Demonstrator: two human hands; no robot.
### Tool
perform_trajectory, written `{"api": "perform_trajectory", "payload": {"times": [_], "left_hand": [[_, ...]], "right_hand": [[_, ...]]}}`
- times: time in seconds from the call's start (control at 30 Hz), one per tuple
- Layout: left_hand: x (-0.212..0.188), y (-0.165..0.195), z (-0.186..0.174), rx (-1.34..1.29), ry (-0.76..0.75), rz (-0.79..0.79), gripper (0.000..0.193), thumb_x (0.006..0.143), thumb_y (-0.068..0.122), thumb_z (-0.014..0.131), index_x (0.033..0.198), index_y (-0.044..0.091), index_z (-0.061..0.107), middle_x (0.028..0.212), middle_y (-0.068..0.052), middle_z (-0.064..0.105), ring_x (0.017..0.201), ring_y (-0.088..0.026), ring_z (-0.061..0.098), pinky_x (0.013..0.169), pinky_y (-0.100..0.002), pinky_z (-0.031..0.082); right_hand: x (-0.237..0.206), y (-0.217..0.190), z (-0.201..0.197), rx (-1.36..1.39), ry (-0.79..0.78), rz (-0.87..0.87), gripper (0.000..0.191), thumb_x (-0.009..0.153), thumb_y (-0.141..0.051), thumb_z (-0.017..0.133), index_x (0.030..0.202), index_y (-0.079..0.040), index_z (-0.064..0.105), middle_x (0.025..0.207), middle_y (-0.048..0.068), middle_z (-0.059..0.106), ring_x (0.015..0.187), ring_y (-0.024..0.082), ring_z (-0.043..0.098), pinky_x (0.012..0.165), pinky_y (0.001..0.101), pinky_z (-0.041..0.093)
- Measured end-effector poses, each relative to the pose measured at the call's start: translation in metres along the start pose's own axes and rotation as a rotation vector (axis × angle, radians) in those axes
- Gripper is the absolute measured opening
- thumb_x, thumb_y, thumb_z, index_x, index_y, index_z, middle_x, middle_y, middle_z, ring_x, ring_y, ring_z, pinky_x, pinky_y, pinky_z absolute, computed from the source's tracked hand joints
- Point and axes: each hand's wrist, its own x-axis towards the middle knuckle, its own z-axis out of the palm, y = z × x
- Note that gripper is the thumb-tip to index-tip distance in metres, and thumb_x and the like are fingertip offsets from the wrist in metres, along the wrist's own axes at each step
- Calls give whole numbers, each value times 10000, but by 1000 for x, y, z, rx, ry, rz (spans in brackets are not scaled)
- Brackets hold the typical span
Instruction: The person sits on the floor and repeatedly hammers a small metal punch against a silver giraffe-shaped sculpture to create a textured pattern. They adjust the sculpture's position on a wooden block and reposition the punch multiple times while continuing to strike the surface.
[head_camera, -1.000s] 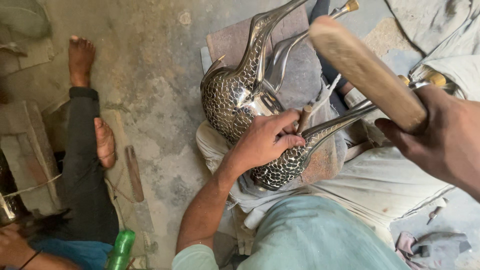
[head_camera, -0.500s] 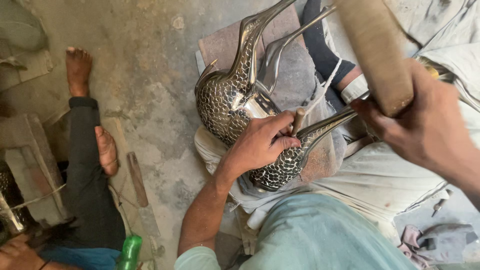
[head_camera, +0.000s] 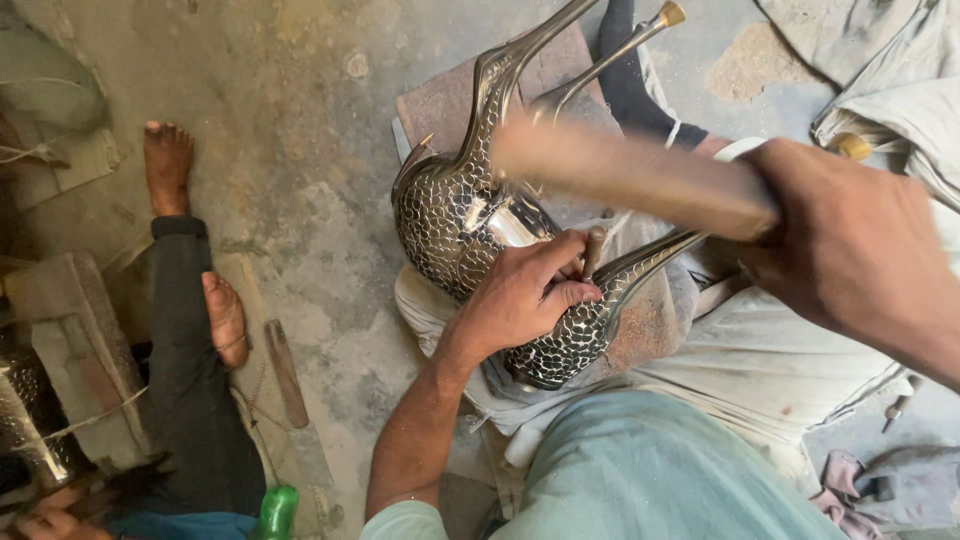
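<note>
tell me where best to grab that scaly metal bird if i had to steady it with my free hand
Probably the long slim neck: it stands clear of the rounded, scale-patterned metal bird body, narrow enough for fingers to wrap around. Come from the left side, over the bare floor, since the left hand already holds a small tool against the middle and the right hand swings a wooden mallet from the right.

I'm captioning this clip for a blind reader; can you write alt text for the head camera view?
A person's left hand steadies a small tool against a scale-patterned metal bird figure on their lap, while the right hand swings a motion-blurred wooden mallet above it. Another person's bare feet rest on the concrete floor at left.
</note>
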Motion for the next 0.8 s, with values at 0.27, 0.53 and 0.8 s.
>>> {"api": "perform_trajectory", "payload": {"times": [0.27, 0.53, 0.8], "left_hand": [[0, -1, 1, 27, -16, -8, 349, 931, 250, 745, 1171, 60, 577, 927, -99, 747, 836, -250, 767, 725, -394, 587], [0, -2, 2, 34, -31, -13, 359, 920, 217, 753, 1193, 56, 584, 904, -103, 755, 828, -257, 772, 710, -402, 579], [0, -7, 3, 46, -49, -13, 310, 942, 226, 760, 1137, 73, 574, 908, -102, 752, 831, -261, 766, 720, -410, 570]], "right_hand": [[3, -9, -6, -93, -42, -26, 505, 788, -420, 797, 1055, -49, 584, 879, 129, 690, 757, 339, 700, 666, 477, 546], [0, -8, -1, 9, -44, -2, 491, 813, -280, 818, 1161, -45, 564, 894, 159, 712, 761, 353, 705, 663, 454, 556], [-2, -11, -1, -43, -108, 89, 473, 858, -364, 808, 1088, -56, 533, 846, 170, 680, 726, 356, 689, 614, 472, 535]]}}
